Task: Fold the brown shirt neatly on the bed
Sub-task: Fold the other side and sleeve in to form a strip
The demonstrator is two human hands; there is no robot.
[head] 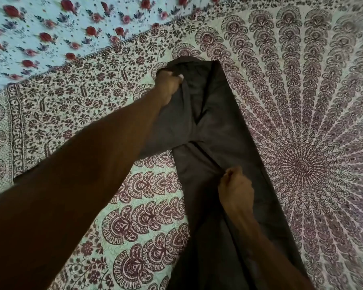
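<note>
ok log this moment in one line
stage: mid-fold | left hand grips far end of brown shirt | right hand pinches middle crease | surface: patterned bedspread

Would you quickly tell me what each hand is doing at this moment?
Left hand: closed, gripping the far end of the dark brown cloth shirt.
Right hand: closed, pinching a fold near the shirt's middle.

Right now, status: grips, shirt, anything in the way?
Left grip clutches far end of brown shirt. Right grip pinches a mid crease. Shirt lies long, narrow, rumpled on patterned bedspread. Nothing lying on it.
</note>
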